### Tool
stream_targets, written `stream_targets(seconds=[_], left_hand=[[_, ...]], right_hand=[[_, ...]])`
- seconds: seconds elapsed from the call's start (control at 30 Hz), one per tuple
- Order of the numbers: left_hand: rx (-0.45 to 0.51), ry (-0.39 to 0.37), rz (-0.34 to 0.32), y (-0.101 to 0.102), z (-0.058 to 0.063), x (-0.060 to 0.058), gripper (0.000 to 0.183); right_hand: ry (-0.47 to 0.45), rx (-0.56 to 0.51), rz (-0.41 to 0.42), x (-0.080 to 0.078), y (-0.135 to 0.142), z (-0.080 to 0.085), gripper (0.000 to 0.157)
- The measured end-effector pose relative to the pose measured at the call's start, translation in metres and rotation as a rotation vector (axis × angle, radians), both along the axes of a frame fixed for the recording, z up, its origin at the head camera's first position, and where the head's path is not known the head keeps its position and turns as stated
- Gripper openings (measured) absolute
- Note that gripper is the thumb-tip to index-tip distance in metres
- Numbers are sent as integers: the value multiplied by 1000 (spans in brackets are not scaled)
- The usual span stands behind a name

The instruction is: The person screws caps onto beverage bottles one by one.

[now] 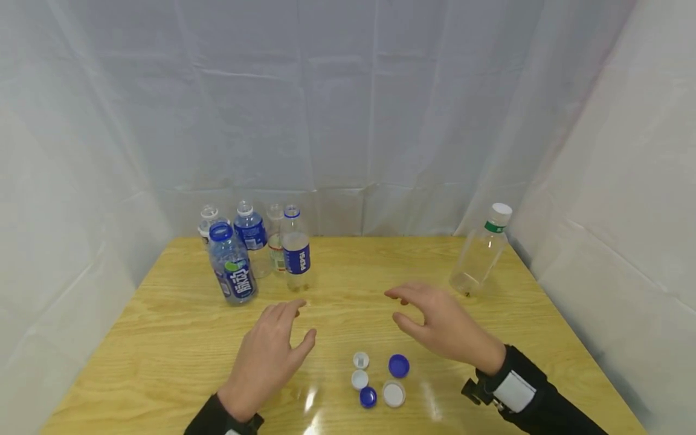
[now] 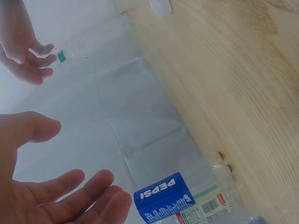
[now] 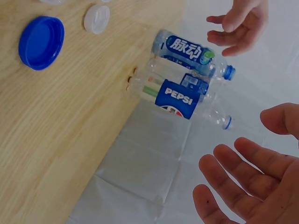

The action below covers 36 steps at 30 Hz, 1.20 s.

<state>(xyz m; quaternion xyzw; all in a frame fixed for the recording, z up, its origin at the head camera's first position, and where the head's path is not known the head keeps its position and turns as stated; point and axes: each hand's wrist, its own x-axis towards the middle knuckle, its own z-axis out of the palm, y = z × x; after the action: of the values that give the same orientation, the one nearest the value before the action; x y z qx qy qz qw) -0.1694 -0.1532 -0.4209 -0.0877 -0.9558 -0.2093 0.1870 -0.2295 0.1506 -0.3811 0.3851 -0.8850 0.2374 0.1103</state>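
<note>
My left hand hovers over the table, fingers relaxed and holding nothing. It is nearest to the Pepsi bottle and the blue-tinted bottle, both uncapped. To the right, my right hand is also in the air with nothing in it, its thumb apart from the fingers. Between and in front of the hands lie loose caps: a large blue cap, a large white cap, a small blue cap and two small white caps. A clear bottle with a white cap stands beyond my right hand.
More uncapped bottles stand behind the front pair, among them a blue-labelled bottle and a clear bottle with a pale label. The wooden table is enclosed by a pale sheet at the back and sides.
</note>
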Motion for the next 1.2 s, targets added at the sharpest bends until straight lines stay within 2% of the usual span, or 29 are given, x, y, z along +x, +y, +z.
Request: stream_targets(seconds=[0.3, 0.57, 0.67, 0.87, 1.2], left_hand=[[29, 16, 14, 0, -1, -5, 51], [52, 69, 38, -4, -4, -16, 66], [60, 88, 31, -7, -6, -23, 78], [119, 54, 26, -11, -7, -42, 95], [237, -52, 103, -12, -12, -81, 107]], right_hand=[[-47, 13, 7, 3, -3, -12, 36], [-66, 26, 6, 5, -4, -19, 35], [-80, 39, 1, 6, -5, -21, 35], [-97, 50, 1, 6, -4, -25, 35], [-118, 67, -18, 8, -3, -28, 36]])
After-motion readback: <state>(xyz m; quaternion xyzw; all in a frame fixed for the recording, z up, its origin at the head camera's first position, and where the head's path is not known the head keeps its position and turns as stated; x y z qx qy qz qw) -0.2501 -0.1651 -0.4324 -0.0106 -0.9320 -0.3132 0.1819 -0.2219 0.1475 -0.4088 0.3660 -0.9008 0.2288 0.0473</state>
